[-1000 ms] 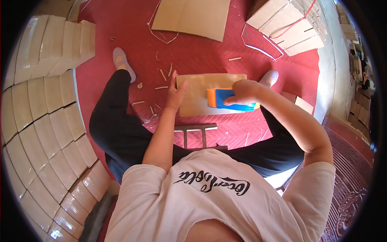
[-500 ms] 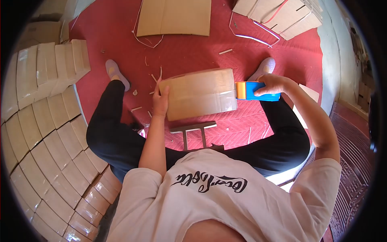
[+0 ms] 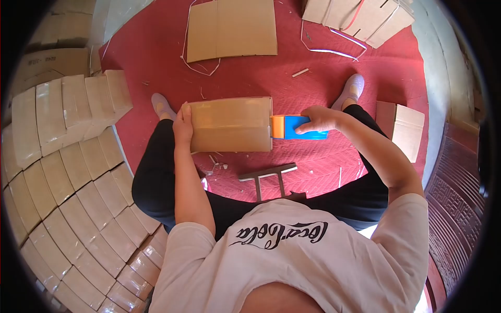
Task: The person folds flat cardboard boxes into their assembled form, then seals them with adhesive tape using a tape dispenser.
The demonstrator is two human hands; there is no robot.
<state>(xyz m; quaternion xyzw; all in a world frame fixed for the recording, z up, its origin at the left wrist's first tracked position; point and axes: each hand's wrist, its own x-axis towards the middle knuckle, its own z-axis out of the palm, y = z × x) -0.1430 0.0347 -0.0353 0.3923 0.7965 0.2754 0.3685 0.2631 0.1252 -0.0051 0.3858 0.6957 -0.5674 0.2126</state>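
Observation:
A brown cardboard box is held up between my knees, its long side running left to right. My left hand grips the box's left end, fingers over the edge. In my right hand is a blue and orange tape dispenser, with the thumb laid along its top. The dispenser's orange head sits right at the box's right end. Shiny clear tape runs across the box's upper face.
Cartons are stacked high on the left. A flat cardboard sheet and a strapped cardboard bundle lie ahead on the red mat. A brown metal frame stands near my lap; another box is at right.
The box has gone from slightly tilted to nearly level and moved left, with both hands and the tape dispenser moving along. The camera view has shifted a little.

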